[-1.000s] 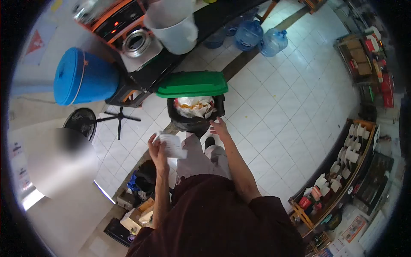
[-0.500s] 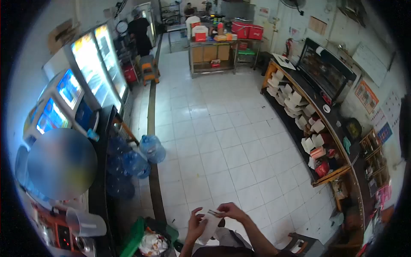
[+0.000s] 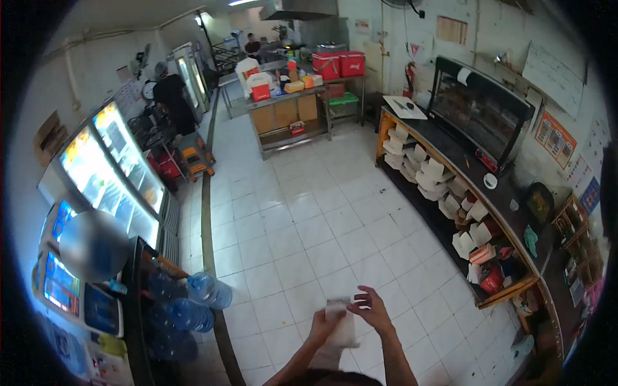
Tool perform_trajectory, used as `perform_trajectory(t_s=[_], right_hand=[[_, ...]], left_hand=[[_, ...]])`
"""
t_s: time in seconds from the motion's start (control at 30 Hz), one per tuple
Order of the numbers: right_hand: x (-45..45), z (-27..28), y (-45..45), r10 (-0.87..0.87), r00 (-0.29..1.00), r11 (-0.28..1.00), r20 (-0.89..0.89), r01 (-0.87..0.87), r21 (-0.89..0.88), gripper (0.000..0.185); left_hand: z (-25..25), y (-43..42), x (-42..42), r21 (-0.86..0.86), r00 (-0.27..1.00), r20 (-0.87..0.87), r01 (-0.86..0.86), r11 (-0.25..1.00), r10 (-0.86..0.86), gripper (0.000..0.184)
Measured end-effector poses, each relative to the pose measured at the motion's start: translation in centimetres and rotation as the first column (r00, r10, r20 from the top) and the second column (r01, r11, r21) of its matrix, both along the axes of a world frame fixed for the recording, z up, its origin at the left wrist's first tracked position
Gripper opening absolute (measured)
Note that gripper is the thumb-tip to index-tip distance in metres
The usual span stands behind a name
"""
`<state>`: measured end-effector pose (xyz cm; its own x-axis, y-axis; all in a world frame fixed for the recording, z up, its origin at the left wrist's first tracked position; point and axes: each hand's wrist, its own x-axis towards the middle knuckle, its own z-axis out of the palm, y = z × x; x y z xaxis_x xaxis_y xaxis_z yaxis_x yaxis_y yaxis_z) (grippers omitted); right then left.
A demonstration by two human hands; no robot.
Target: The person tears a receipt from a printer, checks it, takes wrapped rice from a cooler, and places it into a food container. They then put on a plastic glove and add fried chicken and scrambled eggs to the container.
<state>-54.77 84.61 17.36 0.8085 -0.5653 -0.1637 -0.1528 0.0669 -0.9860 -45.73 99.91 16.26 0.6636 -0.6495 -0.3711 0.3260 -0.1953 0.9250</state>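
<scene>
My left hand (image 3: 326, 326) is closed around a thin white sleeve (image 3: 345, 334), paper or plastic, hanging low in front of my body. Its upper end looks greyish, and I cannot make out whether anything is inside. At the sleeve's upper right edge is my right hand (image 3: 373, 312), fingers bent but apart, thumb side nearest the sleeve. Whether the thumb touches it is unclear. White floor tiles lie behind both hands.
Blue water jugs (image 3: 209, 291) stand at left beside a dark counter. At right, a long counter (image 3: 450, 145) holds a glass display case (image 3: 479, 109) above shelved white boxes (image 3: 434, 170). Ahead is a metal table (image 3: 283, 106) with red coolers (image 3: 326, 65). A person (image 3: 174, 100) stands by the fridges.
My view has lifted and turned; the green bin has left it. The sleeve and both hands moved right. My right hand's fingers, earlier pinched at the sleeve's top, are now apart.
</scene>
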Motion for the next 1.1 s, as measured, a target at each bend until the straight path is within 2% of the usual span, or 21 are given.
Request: perform_trajectory(t_s=[0.03, 0.07, 0.1, 0.13, 0.17, 0.2, 0.23, 0.27, 0.3, 0.33, 0.4, 0.47, 0.57, 0.6, 0.73, 0.8, 0.83, 1.0, 1.03, 1.07, 1.1], right_hand=[[1.4, 0.2, -1.6, -0.091, 0.996, 0.991, -0.013, 0.092, 0.102, 0.040], [2.5, 1.8, -3.8, -0.073, 0.997, 0.988, 0.003, 0.072, 0.138, 0.040], [4.0, 1.2, -6.8, -0.065, 0.998, 0.994, 0.004, 0.064, 0.090, 0.038], [5.1, -0.1, -10.2, -0.061, 0.998, 0.997, -0.009, 0.061, 0.043, 0.035], [4.8, -1.4, -13.0, -0.062, 0.997, 0.998, -0.040, 0.062, 0.011, 0.033], [5.4, 0.1, -15.7, -0.152, 0.983, 0.987, 0.108, 0.145, 0.069, 0.024], [6.1, 3.1, -18.5, -0.202, 0.979, 0.979, 0.016, 0.202, -0.001, 0.018], [6.6, 6.8, -21.5, -0.214, 0.977, 0.973, 0.009, 0.214, -0.085, 0.016], [7.0, 7.8, -24.6, -0.287, 0.958, 0.945, -0.031, 0.278, -0.170, 0.017], [7.5, 8.7, -27.6, -0.322, 0.947, 0.941, 0.018, 0.322, -0.108, 0.017], [8.7, 10.2, -32.9, -0.392, 0.914, 0.917, 0.104, 0.397, -0.033, 0.019], [10.3, 11.5, -38.4, -0.450, 0.877, 0.891, 0.170, 0.454, 0.013, 0.020], [12.0, 12.0, -47.0, -0.440, 0.889, 0.896, 0.125, 0.444, -0.001, 0.021], [11.9, 12.4, -43.5, -0.452, 0.880, 0.889, 0.145, 0.459, -0.013, 0.021], [15.7, 13.6, -53.8, -0.422, 0.879, 0.900, 0.222, 0.435, -0.014, 0.022], [17.4, 13.9, -58.5, -0.359, 0.908, 0.928, 0.217, 0.372, -0.021, 0.022], [15.2, 14.2, -56.1, -0.365, 0.906, 0.927, 0.215, 0.376, -0.014, 0.022], [23.1, 13.8, -67.2, -0.334, 0.914, 0.942, 0.231, 0.334, 0.038, 0.023], [24.7, 13.4, -69.4, -0.313, 0.926, 0.948, 0.213, 0.319, 0.006, 0.024], [23.9, 13.1, -67.0, -0.297, 0.934, 0.951, 0.198, 0.309, -0.028, 0.025], [26.6, 12.4, -70.5, -0.269, 0.946, 0.957, 0.181, 0.284, -0.062, 0.026]], left_hand=[[-0.4, -3.1, 2.2, -0.018, 0.997, -0.005, -0.082, 0.996, 0.082, 0.027], [-1.0, -7.0, 5.0, -0.076, 0.987, 0.033, -0.156, 0.985, 0.158, 0.026], [-1.0, -11.2, 7.1, -0.137, 0.971, 0.053, -0.223, 0.965, 0.232, 0.025], [1.1, -15.3, 8.7, -0.209, 0.958, 0.142, -0.218, 0.953, 0.250, 0.027], [-0.9, -19.4, 11.2, -0.154, 0.973, 0.119, -0.180, 0.972, 0.199, 0.029], [1.6, -22.8, 13.0, -0.309, 0.996, -0.042, -0.092, 0.946, 0.084, 0.033], [2.8, -27.3, 14.4, -0.228, 0.996, -0.052, -0.082, 0.970, 0.072, 0.034], [5.8, -30.6, 16.1, -0.515, 0.969, -0.147, 0.096, 0.852, -0.198, 0.038], [9.7, -34.8, 16.5, -0.575, 0.843, -0.446, -0.013, 0.818, -0.301, 0.041], [10.4, -39.1, 17.9, -0.726, 0.782, -0.389, 0.065, 0.685, -0.487, 0.047], [14.1, -46.5, 19.0, -0.798, 0.730, -0.389, 0.037, 0.601, -0.562, 0.052], [15.0, -53.6, 20.6, -0.843, 0.696, -0.336, 0.078, 0.532, -0.634, 0.054], [15.8, -62.7, 22.9, -0.867, 0.657, -0.339, 0.061, 0.495, -0.674, 0.054], [16.0, -59.6, 22.8, -0.879, 0.637, -0.330, 0.062, 0.473, -0.697, 0.054], [17.2, -69.5, 26.4, -0.888, 0.622, -0.350, 0.018, 0.460, -0.701, 0.054], [17.5, -73.5, 28.5, -0.882, 0.640, -0.366, -0.005, 0.472, -0.676, 0.054], [17.7, -71.1, 26.3, -0.884, 0.641, -0.362, -0.005, 0.468, -0.677, 0.054], [17.1, -80.9, 33.8, -0.859, 0.709, -0.391, -0.051, 0.510, -0.587, 0.054], [16.9, -82.7, 35.3, -0.852, 0.723, -0.393, -0.055, 0.520, -0.568, 0.055], [16.7, -80.1, 34.5, -0.847, 0.744, -0.376, -0.034, 0.531, -0.553, 0.056], [15.9, -83.2, 37.3, -0.840, 0.771, -0.360, -0.023, 0.541, -0.526, 0.058]])
